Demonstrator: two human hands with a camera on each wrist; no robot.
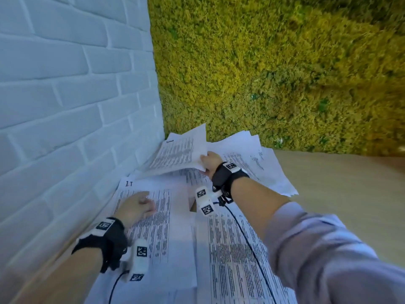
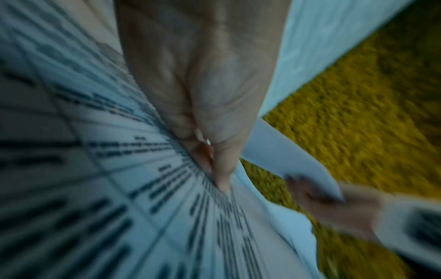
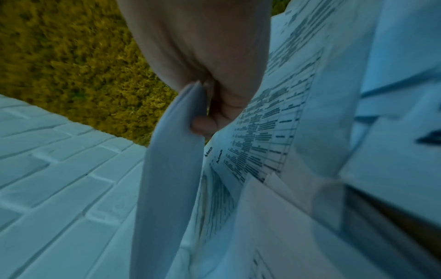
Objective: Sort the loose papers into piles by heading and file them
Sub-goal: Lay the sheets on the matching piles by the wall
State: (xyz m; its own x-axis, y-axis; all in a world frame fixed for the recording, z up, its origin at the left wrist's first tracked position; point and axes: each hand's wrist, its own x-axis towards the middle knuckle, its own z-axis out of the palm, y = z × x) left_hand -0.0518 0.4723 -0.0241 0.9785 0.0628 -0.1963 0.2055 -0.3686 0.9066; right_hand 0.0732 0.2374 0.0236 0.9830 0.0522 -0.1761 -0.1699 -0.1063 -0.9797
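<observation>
Right hand (image 1: pixel 210 161) pinches a few sheets (image 1: pixel 177 153) by their near edge and holds them tilted above the far heap, likely so I can read the heading, which seems to say Admin. Left hand (image 1: pixel 137 205) rests knuckles-down with fingers loosely curled, holding nothing, on the sheet headed 1.T (image 1: pixel 151 218), I'd say to keep that pile from sliding. More loose papers (image 1: pixel 258 163) fan over the wooden desk (image 1: pixel 341 185), tucked into the corner of brick wall (image 1: pixel 72 102) and moss panel (image 1: pixel 274 73)
</observation>
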